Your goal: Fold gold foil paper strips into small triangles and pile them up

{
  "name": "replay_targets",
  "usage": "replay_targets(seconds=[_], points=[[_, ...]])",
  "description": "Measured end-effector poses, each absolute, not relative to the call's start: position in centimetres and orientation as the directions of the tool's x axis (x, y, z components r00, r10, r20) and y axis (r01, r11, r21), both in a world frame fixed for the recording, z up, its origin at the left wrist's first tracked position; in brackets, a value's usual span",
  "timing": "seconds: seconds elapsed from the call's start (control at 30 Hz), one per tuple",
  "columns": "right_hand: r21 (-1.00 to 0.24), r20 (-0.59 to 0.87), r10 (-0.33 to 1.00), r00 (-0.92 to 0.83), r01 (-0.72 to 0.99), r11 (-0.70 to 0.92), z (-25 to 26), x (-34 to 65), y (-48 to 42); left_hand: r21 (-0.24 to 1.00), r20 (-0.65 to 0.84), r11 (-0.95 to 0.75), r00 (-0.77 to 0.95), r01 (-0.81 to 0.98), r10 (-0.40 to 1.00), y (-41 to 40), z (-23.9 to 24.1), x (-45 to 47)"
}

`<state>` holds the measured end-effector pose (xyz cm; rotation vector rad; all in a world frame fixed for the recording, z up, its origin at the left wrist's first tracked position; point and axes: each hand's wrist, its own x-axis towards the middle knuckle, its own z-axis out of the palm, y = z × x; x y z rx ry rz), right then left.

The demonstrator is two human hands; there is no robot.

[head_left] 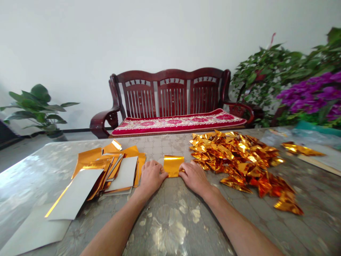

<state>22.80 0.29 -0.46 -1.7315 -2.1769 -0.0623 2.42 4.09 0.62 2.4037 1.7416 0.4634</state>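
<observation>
Touching opposite sides of a gold foil sheet (173, 166), the left grip (151, 176) and right grip (194, 177) lie palm-down on the table (170, 227), with the sheet flat between them near the middle of the table. Fingers from both hands reach the foil, but the view from behind the knuckles does not show whether either grip is clamped on it or only resting against it.

Just left of the left grip sits a loose stack (117, 167) of gold foil and white card, with more white sheets (74, 193) spread toward the table's near left corner. Just right of the right grip spreads a heap of folded foil pieces (237, 163). A smaller foil cluster (301, 149) lies farther right, near a pale board (322, 159).

Beyond the table stands a dark wooden bench (170, 92) with a red patterned cushion (178, 122), between a leafy potted plant (37, 106) and purple flowers (311, 96).
</observation>
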Motion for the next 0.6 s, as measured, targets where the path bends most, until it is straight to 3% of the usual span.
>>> replay_targets(seconds=[0.13, 0.27, 0.4, 0.6], points=[[-0.123, 0.371, 0.897, -0.24, 0.945, 0.303, -0.1, 22.5, 0.0, 0.208, 0.325, -0.483, 0.406, 0.85, 0.854, 3.0, 0.7, 2.9], [-0.042, 0.384, 0.833, -0.398, 0.894, 0.447, 0.0, 22.1, -0.1, 0.116, 0.221, -0.653, 0.621, 0.749, 0.752, 1.5, 0.4, 3.9], [-0.015, 0.355, 0.816, -0.456, 0.87, 0.493, -0.3, 22.0, -0.3, -0.027, 0.13, -0.618, 0.615, 0.786, 0.777, -0.2, 0.0, 5.2], [-0.018, 0.341, 0.874, -0.346, 0.927, 0.374, -0.5, 22.5, -0.7, -0.241, 0.111, -0.504, 0.54, 0.829, 0.834, -1.6, -0.5, 6.1]])
